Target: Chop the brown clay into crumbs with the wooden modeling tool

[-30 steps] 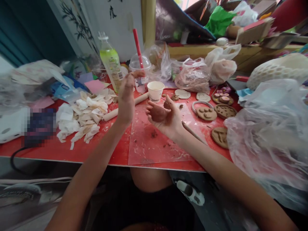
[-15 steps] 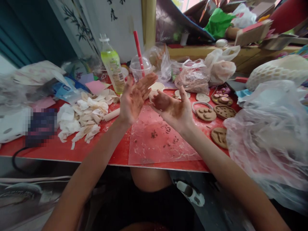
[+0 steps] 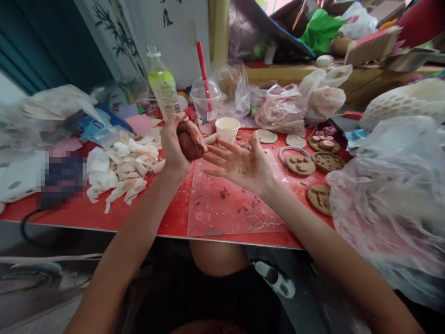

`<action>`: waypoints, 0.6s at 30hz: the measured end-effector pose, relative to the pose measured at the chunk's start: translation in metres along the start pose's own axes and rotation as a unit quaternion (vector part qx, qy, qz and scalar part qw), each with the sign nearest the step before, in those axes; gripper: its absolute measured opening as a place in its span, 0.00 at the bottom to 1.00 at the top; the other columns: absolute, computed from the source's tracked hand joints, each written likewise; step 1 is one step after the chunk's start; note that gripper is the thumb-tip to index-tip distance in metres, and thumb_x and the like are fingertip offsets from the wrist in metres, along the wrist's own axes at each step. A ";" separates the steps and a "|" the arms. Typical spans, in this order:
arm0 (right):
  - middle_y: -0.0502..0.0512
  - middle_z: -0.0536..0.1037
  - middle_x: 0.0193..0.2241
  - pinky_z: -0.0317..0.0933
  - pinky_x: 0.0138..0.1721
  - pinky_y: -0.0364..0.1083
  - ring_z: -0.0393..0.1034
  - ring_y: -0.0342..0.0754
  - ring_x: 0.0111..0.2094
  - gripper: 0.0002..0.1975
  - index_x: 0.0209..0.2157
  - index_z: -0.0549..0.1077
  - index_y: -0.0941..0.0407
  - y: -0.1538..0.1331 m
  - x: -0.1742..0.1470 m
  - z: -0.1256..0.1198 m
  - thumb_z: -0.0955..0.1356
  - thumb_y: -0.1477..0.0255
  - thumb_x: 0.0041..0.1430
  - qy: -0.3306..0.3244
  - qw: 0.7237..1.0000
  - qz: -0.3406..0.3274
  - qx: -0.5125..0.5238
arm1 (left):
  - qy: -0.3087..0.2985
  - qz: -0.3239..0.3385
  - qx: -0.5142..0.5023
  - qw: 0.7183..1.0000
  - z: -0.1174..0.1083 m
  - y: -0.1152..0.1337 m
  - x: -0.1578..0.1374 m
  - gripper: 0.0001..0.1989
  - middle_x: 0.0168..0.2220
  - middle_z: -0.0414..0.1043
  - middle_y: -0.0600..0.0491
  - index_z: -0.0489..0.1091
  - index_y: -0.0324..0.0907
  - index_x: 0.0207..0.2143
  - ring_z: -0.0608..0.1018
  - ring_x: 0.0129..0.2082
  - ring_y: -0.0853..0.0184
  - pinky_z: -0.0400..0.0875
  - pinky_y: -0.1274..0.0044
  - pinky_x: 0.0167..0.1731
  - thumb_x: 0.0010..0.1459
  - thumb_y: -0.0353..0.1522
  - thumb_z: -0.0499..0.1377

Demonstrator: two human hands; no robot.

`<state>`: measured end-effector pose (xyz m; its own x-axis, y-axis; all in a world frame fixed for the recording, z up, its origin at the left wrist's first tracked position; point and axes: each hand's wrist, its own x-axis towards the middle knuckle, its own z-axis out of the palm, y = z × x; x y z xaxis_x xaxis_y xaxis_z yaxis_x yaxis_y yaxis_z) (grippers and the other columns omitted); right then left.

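Observation:
My left hand [image 3: 171,147] is closed around a reddish-brown lump of clay [image 3: 188,143], raised over the table. Facing it from the right, my right hand [image 3: 245,166] is open, palm up, its fingers spread and smeared with brown. Its fingertips come close to the clay; whether they touch it I cannot tell. Beneath both hands lies a clear plastic sheet [image 3: 222,213] dotted with clay crumbs. Just beyond them stands a white paper cup [image 3: 227,129].
Crumpled tissues [image 3: 127,162] are heaped on the left. A green drink bottle [image 3: 163,88] and a domed plastic cup [image 3: 205,104] with a red straw stand behind. Decorated clay discs [image 3: 299,165] lie at right, near a large plastic bag [image 3: 385,195].
My left hand has gone from open and flat to gripping the clay lump. The brown lump blurred at my right fingers is gone from there, and those fingers are now spread.

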<state>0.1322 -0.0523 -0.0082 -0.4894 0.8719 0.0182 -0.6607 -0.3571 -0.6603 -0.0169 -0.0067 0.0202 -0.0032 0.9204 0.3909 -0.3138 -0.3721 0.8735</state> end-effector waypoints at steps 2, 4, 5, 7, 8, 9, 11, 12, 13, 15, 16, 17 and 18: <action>0.58 0.78 0.44 0.59 0.53 0.64 0.67 0.56 0.53 0.29 0.41 0.70 0.53 -0.002 -0.002 0.001 0.58 0.43 0.56 -0.014 1.000 -0.017 -0.004 | -0.028 0.003 -0.004 1.000 0.004 0.003 -0.003 0.36 0.11 0.53 0.55 0.56 0.44 0.08 0.61 0.13 0.71 0.60 0.73 0.20 0.61 0.54 0.40; 0.57 0.78 0.45 0.59 0.52 0.65 0.66 0.56 0.54 0.30 0.42 0.71 0.52 -0.004 -0.003 0.001 0.57 0.43 0.55 -0.026 0.999 -0.029 -0.009 | -0.036 0.015 -0.017 0.999 0.008 0.006 -0.006 0.35 0.13 0.53 0.55 0.56 0.44 0.09 0.62 0.15 0.71 0.62 0.73 0.21 0.60 0.56 0.41; 0.57 0.77 0.46 0.59 0.52 0.66 0.65 0.57 0.55 0.31 0.42 0.71 0.52 -0.004 -0.003 0.001 0.57 0.42 0.55 -0.030 0.999 -0.035 -0.012 | -0.041 0.015 -0.025 0.999 0.009 0.008 -0.007 0.35 0.13 0.53 0.55 0.56 0.44 0.10 0.62 0.15 0.71 0.62 0.73 0.22 0.60 0.56 0.41; 0.57 0.77 0.48 0.57 0.54 0.66 0.63 0.56 0.57 0.32 0.43 0.71 0.52 -0.005 -0.003 -0.001 0.55 0.42 0.55 -0.026 0.998 -0.052 -0.025 | -0.063 0.002 -0.024 0.998 0.008 0.011 -0.008 0.34 0.14 0.50 0.56 0.54 0.44 0.11 0.61 0.17 0.71 0.62 0.73 0.23 0.59 0.57 0.41; 0.57 0.76 0.50 0.57 0.55 0.64 0.62 0.55 0.58 0.32 0.44 0.71 0.52 -0.006 -0.002 -0.002 0.55 0.43 0.56 -0.015 0.997 -0.065 -0.036 | -0.076 -0.005 -0.019 0.997 0.007 0.013 -0.008 0.34 0.14 0.48 0.56 0.51 0.44 0.11 0.60 0.17 0.70 0.62 0.72 0.23 0.59 0.57 0.41; 0.57 0.74 0.52 0.57 0.56 0.62 0.61 0.54 0.60 0.31 0.44 0.72 0.52 -0.007 -0.002 -0.003 0.54 0.44 0.57 -0.002 0.995 -0.082 -0.048 | -0.082 -0.009 -0.018 0.996 0.005 0.014 -0.007 0.33 0.14 0.47 0.56 0.49 0.44 0.11 0.59 0.17 0.70 0.62 0.72 0.24 0.59 0.57 0.40; 0.56 0.72 0.56 0.56 0.58 0.58 0.59 0.50 0.61 0.30 0.43 0.73 0.53 -0.008 0.000 -0.005 0.53 0.47 0.60 0.025 0.990 -0.121 -0.070 | -0.077 -0.009 -0.031 0.997 0.002 0.016 -0.006 0.33 0.14 0.44 0.57 0.45 0.43 0.12 0.56 0.16 0.71 0.62 0.72 0.24 0.60 0.56 0.39; 0.55 0.71 0.56 0.56 0.59 0.55 0.60 0.49 0.61 0.28 0.42 0.73 0.53 -0.009 0.002 -0.006 0.53 0.50 0.62 0.033 0.987 -0.139 -0.076 | -0.068 -0.010 -0.043 0.997 0.000 0.015 -0.005 0.32 0.14 0.44 0.57 0.44 0.43 0.12 0.55 0.16 0.71 0.61 0.72 0.24 0.60 0.55 0.39; 0.55 0.71 0.56 0.55 0.60 0.53 0.61 0.47 0.60 0.26 0.41 0.73 0.53 -0.010 0.003 -0.007 0.53 0.52 0.63 0.037 0.984 -0.154 -0.078 | -0.059 -0.011 -0.052 0.997 -0.001 0.015 -0.004 0.32 0.14 0.43 0.57 0.44 0.43 0.12 0.55 0.16 0.71 0.60 0.73 0.24 0.60 0.54 0.40; 0.52 0.72 0.55 0.54 0.61 0.51 0.63 0.44 0.59 0.21 0.41 0.74 0.53 -0.010 0.004 -0.008 0.55 0.59 0.65 0.036 0.981 -0.177 -0.076 | -0.054 -0.011 -0.055 0.997 -0.003 0.013 -0.002 0.31 0.14 0.44 0.57 0.44 0.43 0.13 0.55 0.16 0.71 0.60 0.73 0.23 0.60 0.54 0.40; 0.51 0.73 0.54 0.54 0.61 0.51 0.64 0.43 0.58 0.18 0.41 0.73 0.53 -0.009 0.005 -0.008 0.55 0.63 0.65 0.032 0.979 -0.185 -0.073 | -0.057 -0.007 -0.051 0.997 -0.004 0.011 -0.002 0.31 0.14 0.44 0.57 0.44 0.43 0.13 0.55 0.16 0.71 0.60 0.73 0.23 0.59 0.54 0.41; 0.50 0.74 0.53 0.53 0.62 0.51 0.64 0.43 0.58 0.17 0.41 0.73 0.53 -0.009 0.005 -0.008 0.56 0.66 0.65 0.028 0.979 -0.190 -0.072 | -0.063 -0.002 -0.046 0.997 -0.004 0.009 -0.001 0.31 0.14 0.45 0.57 0.45 0.43 0.13 0.56 0.16 0.71 0.60 0.72 0.23 0.59 0.55 0.41; 0.50 0.74 0.52 0.53 0.62 0.51 0.65 0.43 0.58 0.15 0.42 0.73 0.53 -0.008 0.005 -0.007 0.57 0.68 0.65 0.024 0.978 -0.193 -0.073 | -0.070 0.004 -0.037 0.997 -0.005 0.007 0.000 0.32 0.14 0.46 0.57 0.45 0.44 0.13 0.58 0.16 0.71 0.61 0.72 0.24 0.58 0.56 0.41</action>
<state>0.1391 -0.0429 -0.0078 -0.1893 0.9485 0.2540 -0.7005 0.0508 -0.7119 -0.0235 -0.0091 0.0248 0.1253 0.8895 0.4395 -0.3831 -0.3652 0.8484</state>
